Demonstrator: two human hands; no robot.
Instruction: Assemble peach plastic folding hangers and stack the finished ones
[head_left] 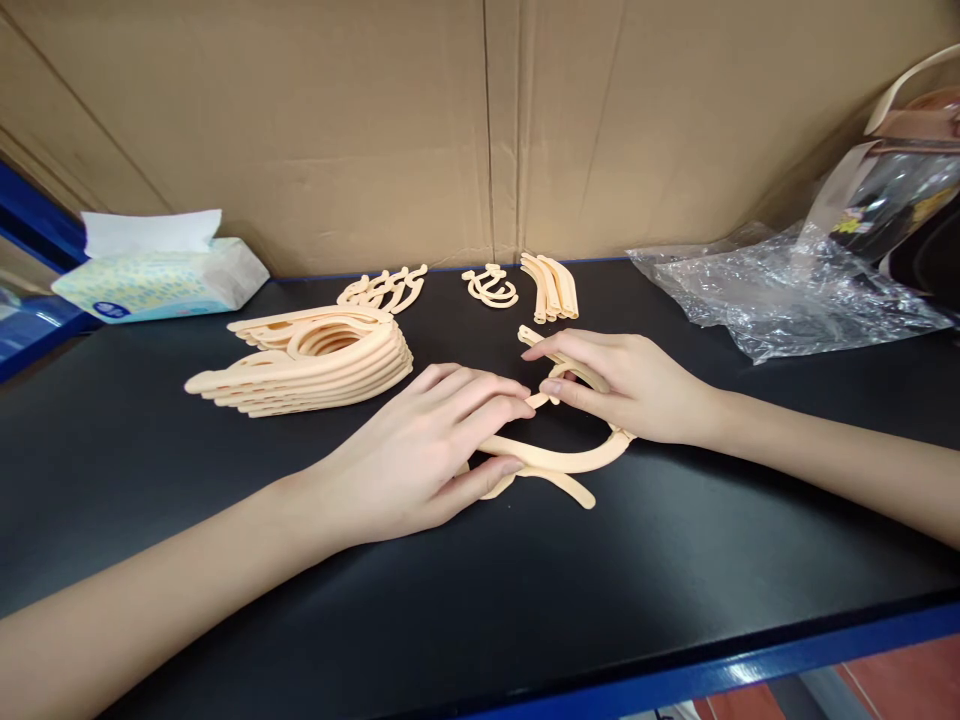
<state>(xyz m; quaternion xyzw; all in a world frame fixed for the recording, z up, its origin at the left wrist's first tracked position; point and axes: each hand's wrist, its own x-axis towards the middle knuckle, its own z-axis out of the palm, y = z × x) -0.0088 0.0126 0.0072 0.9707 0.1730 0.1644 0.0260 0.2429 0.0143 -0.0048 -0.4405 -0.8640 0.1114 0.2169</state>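
A peach plastic hanger piece lies on the black table top between my hands. My left hand rests over its left end, fingers curled round the curved arm. My right hand pinches a smaller peach part at the hanger's upper end, thumb and forefinger closed on it. The fingertips of both hands nearly meet above the piece. Part of the hanger is hidden under my left palm.
A stack of assembled peach hangers lies to the left. Loose hooks, curved arms and more parts sit near the cardboard back wall. A tissue pack stands far left, crumpled clear plastic bags at right.
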